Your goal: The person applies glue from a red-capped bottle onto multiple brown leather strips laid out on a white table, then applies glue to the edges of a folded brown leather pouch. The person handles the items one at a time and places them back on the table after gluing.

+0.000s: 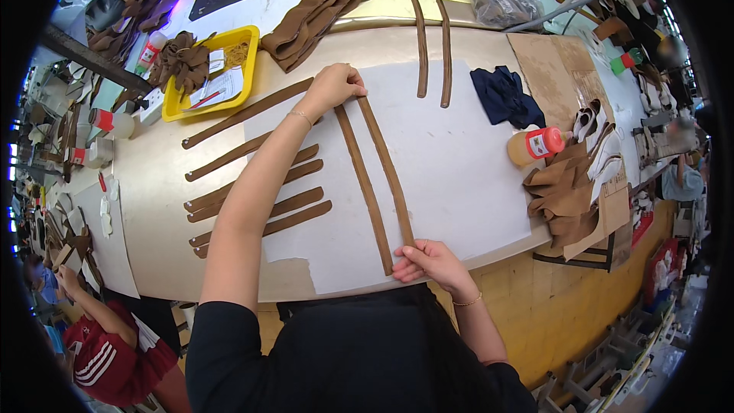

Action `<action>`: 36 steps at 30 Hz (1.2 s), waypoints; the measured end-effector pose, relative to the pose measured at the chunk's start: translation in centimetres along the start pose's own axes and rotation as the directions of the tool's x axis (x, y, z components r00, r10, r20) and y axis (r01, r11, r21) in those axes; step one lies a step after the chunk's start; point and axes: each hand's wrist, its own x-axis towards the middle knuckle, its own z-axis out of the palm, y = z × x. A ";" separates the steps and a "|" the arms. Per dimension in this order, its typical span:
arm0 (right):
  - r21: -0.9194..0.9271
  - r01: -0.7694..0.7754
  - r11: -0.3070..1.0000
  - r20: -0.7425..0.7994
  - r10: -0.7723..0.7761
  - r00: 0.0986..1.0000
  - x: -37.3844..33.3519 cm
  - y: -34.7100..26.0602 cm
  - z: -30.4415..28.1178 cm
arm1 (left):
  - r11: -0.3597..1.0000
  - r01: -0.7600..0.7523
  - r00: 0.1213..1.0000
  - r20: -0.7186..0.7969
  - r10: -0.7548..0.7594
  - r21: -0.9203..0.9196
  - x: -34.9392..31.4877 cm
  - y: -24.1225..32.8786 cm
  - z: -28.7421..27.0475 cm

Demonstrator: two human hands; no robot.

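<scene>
Two long, narrow brown leather strips [375,183] lie side by side on a large white paper sheet [459,160] that covers the middle of the beige worktable [153,199]. Their long axis runs from the far side of the table toward the person, leaning a little to the right as it comes near. The left hand [332,86] presses with bent fingers on the far ends of the strips. The right hand [428,260] pinches the near end of the right strip between thumb and fingers, at the near edge of the paper.

To the left, several more brown strips [252,183] lie across the table at a slant. Two other brown strips [432,50] lie farther away, almost parallel. A dark blue cloth [505,95] and an orange glue bottle with red cap [535,144] are on the right. A yellow plastic tray [252,37] stands at the far left.
</scene>
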 end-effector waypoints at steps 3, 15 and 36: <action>-0.475 -0.225 0.851 -0.099 0.203 0.974 -1.8 -3.5 -0.2 | 0.978 -0.042 0.966 -0.240 0.092 0.203 -1.3 0.1 0.6; 0.961 0.250 0.117 -0.057 -0.802 0.595 2.8 -8.0 -11.8 | 0.781 -0.253 0.932 -0.073 0.355 0.571 -8.5 1.2 3.8; 0.093 0.929 0.359 -0.272 -0.888 0.370 9.2 -18.6 -2.9 | 0.793 -0.248 0.922 -0.115 0.369 0.556 -8.9 0.1 4.7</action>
